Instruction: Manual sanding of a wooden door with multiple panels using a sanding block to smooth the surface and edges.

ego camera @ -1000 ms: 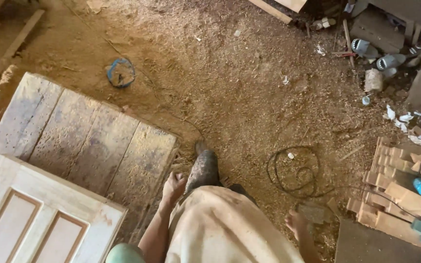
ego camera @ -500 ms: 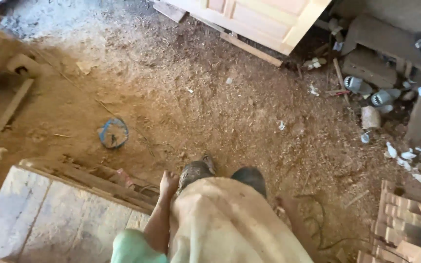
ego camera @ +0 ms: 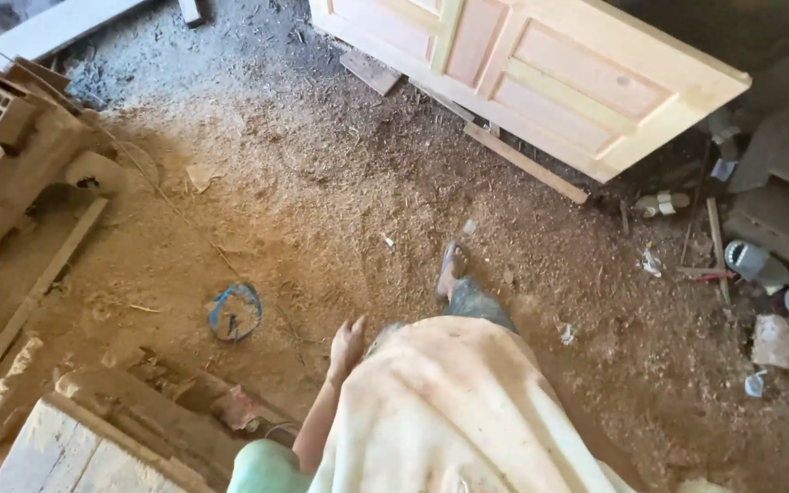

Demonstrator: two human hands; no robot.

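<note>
From the head view, the left hand point(ego camera: 347, 343) hangs at the person's side with the fingers loosely open and pointing down, holding nothing. It sits just beside the pale cloth point(ego camera: 454, 411) draped over the person's front, which fills the lower middle of the frame. The right hand is out of sight behind that cloth, so its fingers cannot be told. Nearest the left hand, off to its left on the sawdust floor point(ego camera: 321, 201), lies a flat blue disc point(ego camera: 235, 310), apart from the hand and touching only the ground. Ahead of the hand, a foot in a sandal point(ego camera: 452, 267) is planted on the sawdust. Below and left of the disc lie weathered planks point(ego camera: 75, 456) with dirt-caked timber along their upper edge. Well beyond the disc, toward the upper right, a pale panelled door point(ego camera: 541, 73) lies tilted over thin wooden strips point(ego camera: 522, 162). Far right of the disc, grey pipe pieces point(ego camera: 760, 265) sit among scraps.
</note>
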